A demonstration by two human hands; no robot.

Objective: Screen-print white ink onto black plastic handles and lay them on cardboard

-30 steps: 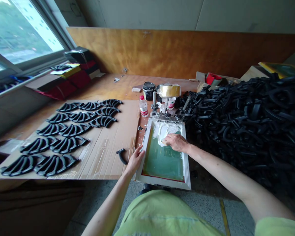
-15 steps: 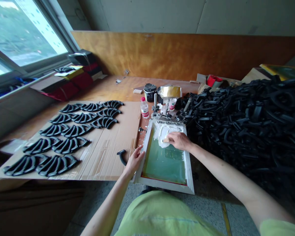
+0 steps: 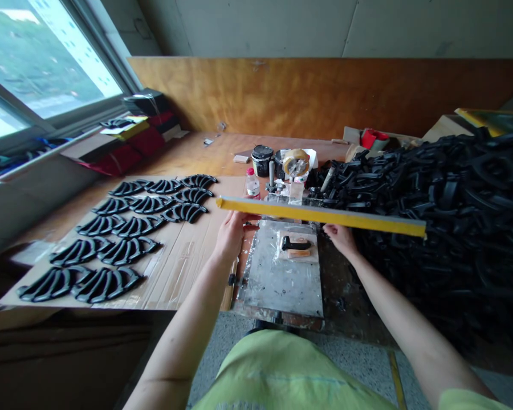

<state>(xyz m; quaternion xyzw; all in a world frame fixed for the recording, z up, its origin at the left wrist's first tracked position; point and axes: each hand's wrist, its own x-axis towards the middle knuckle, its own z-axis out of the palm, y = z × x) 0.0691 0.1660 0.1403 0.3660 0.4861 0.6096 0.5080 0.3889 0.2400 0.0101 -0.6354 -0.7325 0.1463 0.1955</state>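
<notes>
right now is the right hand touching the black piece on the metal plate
Apart. The head view shows the right hand to the right of the black piece, with a clear gap between them.

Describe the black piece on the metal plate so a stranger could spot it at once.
Start with the wide sheet of cardboard at left and the big black heap at right; between them lies a gray metal plate. Toward its far end rests the black piece. Unlike the fanned pieces and the jumbled heap, it lies singly.

Bright window (image 3: pixel 47 62) at left, dim room, shadowed black pile (image 3: pixel 436 239)
</notes>
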